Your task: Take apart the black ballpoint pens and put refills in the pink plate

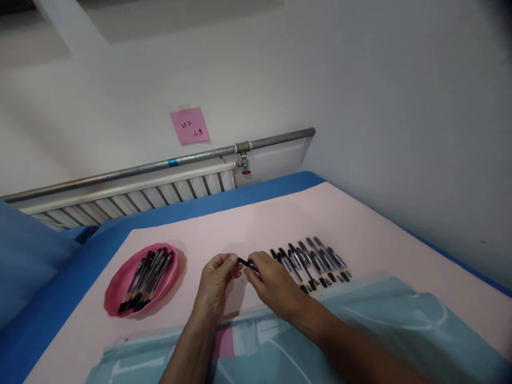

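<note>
A slim black pen [247, 264] is held between my two hands above the pink table surface. My left hand [217, 274] pinches its left end between thumb and fingertips. Closed around the other end is my right hand [274, 280], which hides part of the pen. To the right of that hand, several clear-barrelled pens with black caps [310, 261] lie in rough rows. Further left, a pink oval basket [111, 290] holds a bundle of similar pens [147, 277].
A light blue cloth [360, 325] with white markings covers the near edge. Blue covering [224, 201] borders the pink sheet [240, 224]. Behind stand a radiator [168, 196], a metal pipe [204, 157] and a red-handled valve [245, 172]. A pink note [189, 126] is on the wall.
</note>
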Demonstrator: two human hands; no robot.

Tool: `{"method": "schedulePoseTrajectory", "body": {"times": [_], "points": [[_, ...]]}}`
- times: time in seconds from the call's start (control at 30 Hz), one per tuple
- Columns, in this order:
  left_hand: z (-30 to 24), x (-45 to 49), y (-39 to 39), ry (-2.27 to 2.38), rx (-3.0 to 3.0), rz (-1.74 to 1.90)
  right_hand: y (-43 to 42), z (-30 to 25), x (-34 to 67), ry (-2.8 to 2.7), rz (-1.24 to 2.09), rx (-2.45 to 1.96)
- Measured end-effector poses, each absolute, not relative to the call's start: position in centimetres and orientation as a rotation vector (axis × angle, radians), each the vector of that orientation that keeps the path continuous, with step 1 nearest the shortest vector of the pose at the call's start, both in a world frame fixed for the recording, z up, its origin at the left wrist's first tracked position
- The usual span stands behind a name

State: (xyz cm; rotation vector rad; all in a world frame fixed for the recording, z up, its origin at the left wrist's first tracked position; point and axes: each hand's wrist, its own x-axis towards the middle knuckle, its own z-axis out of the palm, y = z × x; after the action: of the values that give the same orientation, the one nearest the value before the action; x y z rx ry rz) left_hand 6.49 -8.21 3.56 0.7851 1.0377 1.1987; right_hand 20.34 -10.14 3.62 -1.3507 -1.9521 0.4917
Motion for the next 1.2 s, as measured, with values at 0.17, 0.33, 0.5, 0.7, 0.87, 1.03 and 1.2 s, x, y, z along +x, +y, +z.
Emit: {"method": "schedulePoseTrajectory", "body": {"times": [0.17,0.33,0.5,0.7,0.87,1.03,1.2], "points": [[3.73,6.39,-8.24,0.995,0.842,1.19,-9.86,3.44,20.36,-1.865,0.588,-1.322],[3.93,6.58,-8.22,0.982,0.793,1.19,-9.86,3.57,20.3,-1.85,0.672,-1.305],[3.76,6.47,-8.13,1.01,0.837,1.203,-9.95,3.67,20.3,-1.852,0.689,-1.289],[4.06,6.53,-8.19,0.951,0.73,1.195,-9.85,3.52,20.32,-1.841,0.698,-1.319],[3.52,6.39,-8.06,1.027,0.83,1.208,-9.9,3.39,20.27,-1.872,0.669,-1.297],[3.94,6.26,-8.09,0.952,0.778,1.157,-9.76,3.17,20.39,-1.859,0.675,-1.328],[3.57,6.56,-8.13,1.004,0.811,1.145,-9.84,3.18,20.48,-1.879,0.635,-1.313]]}}
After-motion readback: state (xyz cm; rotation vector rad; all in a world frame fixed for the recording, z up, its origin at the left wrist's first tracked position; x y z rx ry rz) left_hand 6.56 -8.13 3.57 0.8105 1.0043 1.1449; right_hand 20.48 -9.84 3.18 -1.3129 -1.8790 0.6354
